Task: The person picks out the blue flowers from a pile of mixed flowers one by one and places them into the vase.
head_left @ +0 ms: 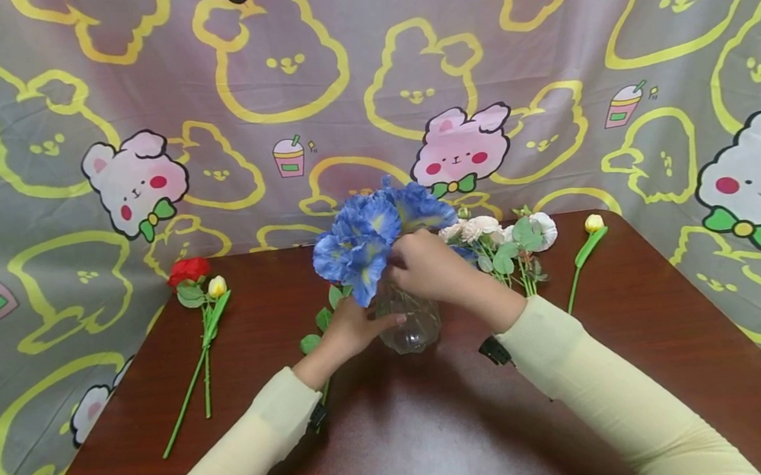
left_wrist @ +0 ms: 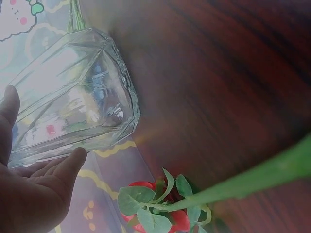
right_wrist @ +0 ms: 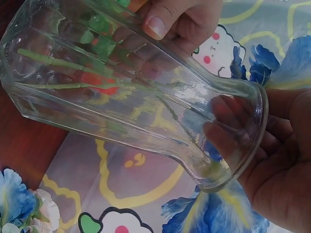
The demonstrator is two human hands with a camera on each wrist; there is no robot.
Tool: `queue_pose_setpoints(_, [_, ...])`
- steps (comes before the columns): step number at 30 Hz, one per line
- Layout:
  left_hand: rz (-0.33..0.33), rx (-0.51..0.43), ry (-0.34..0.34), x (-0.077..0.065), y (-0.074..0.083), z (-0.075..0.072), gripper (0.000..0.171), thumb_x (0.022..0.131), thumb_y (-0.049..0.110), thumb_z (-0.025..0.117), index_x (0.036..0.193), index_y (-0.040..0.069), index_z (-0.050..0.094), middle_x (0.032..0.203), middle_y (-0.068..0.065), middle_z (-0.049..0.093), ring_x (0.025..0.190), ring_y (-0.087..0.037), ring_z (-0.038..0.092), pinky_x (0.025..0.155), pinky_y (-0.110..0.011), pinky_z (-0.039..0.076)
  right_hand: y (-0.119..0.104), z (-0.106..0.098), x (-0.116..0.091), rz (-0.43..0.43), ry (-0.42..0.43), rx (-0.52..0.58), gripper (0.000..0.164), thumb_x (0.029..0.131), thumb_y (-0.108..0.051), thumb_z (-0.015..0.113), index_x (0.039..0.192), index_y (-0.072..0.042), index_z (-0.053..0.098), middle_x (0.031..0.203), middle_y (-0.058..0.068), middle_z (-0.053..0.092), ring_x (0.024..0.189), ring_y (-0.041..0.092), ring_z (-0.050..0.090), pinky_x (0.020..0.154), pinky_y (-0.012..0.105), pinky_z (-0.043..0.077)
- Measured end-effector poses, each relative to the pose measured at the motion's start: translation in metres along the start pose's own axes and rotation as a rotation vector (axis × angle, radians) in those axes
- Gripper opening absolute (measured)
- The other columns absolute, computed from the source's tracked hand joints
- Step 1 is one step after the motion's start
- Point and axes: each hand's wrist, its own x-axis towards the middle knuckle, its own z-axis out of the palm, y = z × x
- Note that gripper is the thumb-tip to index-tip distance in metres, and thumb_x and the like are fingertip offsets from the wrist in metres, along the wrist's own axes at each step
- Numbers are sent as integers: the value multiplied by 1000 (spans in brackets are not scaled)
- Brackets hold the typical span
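Observation:
A clear glass vase (head_left: 410, 332) stands on the table with green stems inside it. My left hand (head_left: 351, 328) grips its side, thumb toward me; the left wrist view shows the thumb and fingers around the glass. At the vase's mouth, the fingers of my right hand (head_left: 428, 267) are curled among the stems of the blue flowers (head_left: 357, 243). In the right wrist view these fingertips (right_wrist: 214, 133) show through the neck, pointing down toward the base. The stem between them is hard to make out. Blue petals (right_wrist: 214, 213) spread beyond the rim.
A red rose (head_left: 189, 271) and a yellow tulip (head_left: 217, 287) lie at the left. Pale roses (head_left: 479, 228) lie behind the vase to the right, with another yellow tulip (head_left: 590, 236) farther right. A leafy stem (head_left: 323, 319) lies beside my left hand. Patterned cloth (head_left: 351, 80) hangs behind the table.

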Motion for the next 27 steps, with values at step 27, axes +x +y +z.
queue_pose_setpoints(27, [6, 85, -1, 0, 1, -2, 74, 80, 35, 81, 138, 4, 49, 120, -14, 64, 111, -28, 60, 90, -43, 50, 5, -14, -11, -120, 70, 1, 5, 85, -3, 72, 83, -5, 76, 69, 2, 66, 63, 15, 58, 61, 30, 51])
